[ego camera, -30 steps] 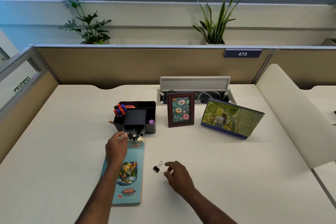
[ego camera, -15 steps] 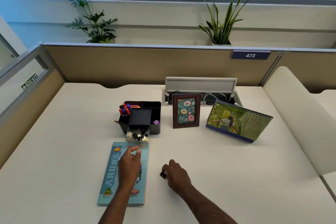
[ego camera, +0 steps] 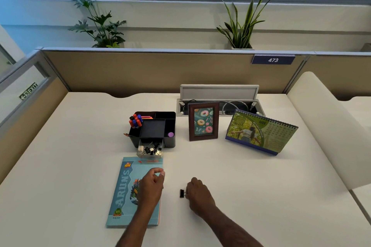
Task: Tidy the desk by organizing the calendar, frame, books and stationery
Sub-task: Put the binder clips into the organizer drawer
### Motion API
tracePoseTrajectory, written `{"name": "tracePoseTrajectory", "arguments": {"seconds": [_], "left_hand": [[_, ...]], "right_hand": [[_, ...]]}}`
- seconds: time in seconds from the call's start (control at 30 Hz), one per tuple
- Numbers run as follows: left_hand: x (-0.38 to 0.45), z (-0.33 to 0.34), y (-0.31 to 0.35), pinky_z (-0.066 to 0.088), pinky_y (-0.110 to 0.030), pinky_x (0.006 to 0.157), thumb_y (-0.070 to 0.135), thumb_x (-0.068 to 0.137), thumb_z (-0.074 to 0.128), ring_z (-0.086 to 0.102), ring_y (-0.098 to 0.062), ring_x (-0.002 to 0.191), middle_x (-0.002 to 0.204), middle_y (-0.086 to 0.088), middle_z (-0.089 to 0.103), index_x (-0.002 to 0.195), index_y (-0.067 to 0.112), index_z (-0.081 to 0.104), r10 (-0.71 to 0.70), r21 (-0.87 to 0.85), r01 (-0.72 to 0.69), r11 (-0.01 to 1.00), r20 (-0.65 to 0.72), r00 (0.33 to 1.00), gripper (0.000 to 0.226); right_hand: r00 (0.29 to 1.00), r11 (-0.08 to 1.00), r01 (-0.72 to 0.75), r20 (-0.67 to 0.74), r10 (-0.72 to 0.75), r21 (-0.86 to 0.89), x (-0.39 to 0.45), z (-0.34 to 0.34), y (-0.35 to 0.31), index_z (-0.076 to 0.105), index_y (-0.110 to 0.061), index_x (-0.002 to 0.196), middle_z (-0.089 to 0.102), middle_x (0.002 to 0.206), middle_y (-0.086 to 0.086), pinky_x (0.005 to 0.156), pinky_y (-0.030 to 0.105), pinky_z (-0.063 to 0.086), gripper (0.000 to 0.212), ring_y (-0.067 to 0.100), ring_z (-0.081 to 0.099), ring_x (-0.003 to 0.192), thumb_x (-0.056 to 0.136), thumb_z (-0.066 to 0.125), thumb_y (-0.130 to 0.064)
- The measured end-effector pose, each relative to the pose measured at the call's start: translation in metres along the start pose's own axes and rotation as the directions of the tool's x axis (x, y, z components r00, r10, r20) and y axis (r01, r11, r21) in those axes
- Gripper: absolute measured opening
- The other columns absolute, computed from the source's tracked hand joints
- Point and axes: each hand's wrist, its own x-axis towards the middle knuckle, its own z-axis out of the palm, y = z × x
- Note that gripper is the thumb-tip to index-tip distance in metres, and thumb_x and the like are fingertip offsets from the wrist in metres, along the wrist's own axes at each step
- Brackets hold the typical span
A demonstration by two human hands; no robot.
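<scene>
A light-blue book (ego camera: 124,190) lies flat at the near left of the desk (ego camera: 261,196). My left hand (ego camera: 151,185) hovers over its right edge with fingers loosely curled and nothing in them. My right hand (ego camera: 197,194) pinches a small black binder clip (ego camera: 182,193) that sits on the desk to the right of the book. Behind the book stands a black organizer (ego camera: 158,126) with markers, its clear drawer (ego camera: 150,149) pulled out and holding several clips. A brown photo frame (ego camera: 203,121) and a green desk calendar (ego camera: 261,132) stand upright further right.
An open cable box (ego camera: 218,94) with wires sits behind the frame and calendar. Beige partition walls (ego camera: 160,72) close off the back and left, and a cream divider (ego camera: 329,126) runs along the right. Plants stand on the ledge beyond.
My left hand drew back from the organizer's drawer to above the book. My right hand reached the binder clip and took hold of it.
</scene>
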Motion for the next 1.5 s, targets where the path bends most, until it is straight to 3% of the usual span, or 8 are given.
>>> {"name": "tracePoseTrajectory", "arguments": {"seconds": [0.17,0.33,0.57,0.73,0.9,1.07,1.3,1.5], "left_hand": [[-0.001,0.001,0.003,0.049,-0.027,0.058,0.019,0.095,0.062,0.060,-0.012,0.056,0.056,-0.003,0.060,0.098,0.021,0.066,0.014,-0.024,-0.013,1.000,0.013,1.000,0.005],[-0.004,0.000,0.007,0.043,-0.021,0.055,0.021,0.096,0.062,0.063,-0.012,0.061,0.063,-0.008,0.064,0.101,0.021,0.065,0.012,-0.015,-0.012,1.000,0.016,1.000,0.006],[-0.002,0.001,0.003,0.046,-0.020,0.056,0.023,0.096,0.062,0.064,-0.015,0.062,0.062,-0.003,0.063,0.104,0.019,0.066,0.009,-0.002,-0.009,1.000,0.007,1.000,0.010],[-0.001,0.001,-0.001,0.046,-0.021,0.056,0.023,0.095,0.063,0.065,-0.015,0.062,0.060,-0.003,0.063,0.104,0.020,0.066,0.002,-0.004,-0.002,1.000,0.004,1.000,0.010],[-0.001,0.004,0.000,0.048,-0.024,0.057,0.024,0.095,0.063,0.065,-0.018,0.063,0.061,-0.006,0.064,0.103,0.021,0.066,0.008,-0.004,-0.008,1.000,0.010,1.000,0.009],[-0.002,0.002,0.002,0.046,-0.020,0.057,0.024,0.095,0.063,0.065,-0.018,0.064,0.063,-0.006,0.064,0.103,0.022,0.065,-0.004,-0.010,0.004,1.000,0.017,1.000,0.008],[-0.001,0.005,-0.003,0.060,-0.034,0.069,0.023,0.092,0.066,0.070,-0.011,0.077,0.079,0.005,0.073,0.087,0.027,0.069,-0.019,-0.005,0.020,1.000,0.175,0.984,0.007],[-0.002,0.005,0.008,0.056,-0.025,0.063,0.030,0.092,0.067,0.072,-0.014,0.071,0.077,0.003,0.075,0.088,0.023,0.073,0.017,-0.067,0.002,0.998,0.280,0.960,0.010]], "right_hand": [[0.996,0.996,0.043,-0.076,-0.037,0.079,-0.008,-0.005,-0.005,0.053,-0.023,0.098,0.053,0.090,-0.002,0.056,0.026,0.031,0.029,0.021,0.058,0.074,0.072,0.067,-0.022],[0.999,0.998,0.044,0.005,-0.044,0.042,-0.007,-0.015,-0.015,0.037,-0.020,0.140,0.044,0.125,0.005,0.089,0.041,0.041,0.056,0.028,0.047,0.111,0.091,0.047,-0.045],[0.999,0.999,0.036,-0.025,-0.035,0.024,-0.009,-0.008,-0.022,0.052,-0.020,0.101,0.054,0.106,0.002,0.070,0.038,0.046,0.027,0.027,0.056,0.093,0.083,0.060,-0.038],[0.997,0.994,0.031,-0.071,-0.024,0.104,-0.010,-0.009,-0.021,0.050,-0.020,0.104,0.053,0.107,0.001,0.073,0.034,0.040,0.028,0.024,0.052,0.095,0.083,0.059,-0.036],[0.999,0.998,0.025,-0.038,-0.024,0.052,-0.007,-0.002,-0.021,0.053,-0.019,0.085,0.054,0.089,0.002,0.054,0.032,0.033,0.020,0.024,0.059,0.077,0.078,0.068,-0.030],[0.998,0.991,0.001,-0.059,0.007,0.135,-0.009,-0.009,-0.018,0.050,-0.010,0.101,0.053,0.108,0.008,0.068,0.034,0.030,0.022,0.029,0.051,0.100,0.090,0.049,-0.028],[0.980,0.930,0.014,-0.189,0.060,0.369,-0.008,-0.025,-0.020,0.057,-0.018,0.102,0.058,0.098,-0.002,0.070,0.026,0.042,0.028,0.016,0.056,0.089,0.087,0.055,-0.042],[0.944,0.911,0.143,-0.329,-0.009,0.386,0.000,-0.056,-0.035,0.057,-0.022,0.104,0.054,0.098,-0.008,0.066,0.024,0.046,0.025,0.008,0.051,0.087,0.089,0.055,-0.043]]}}
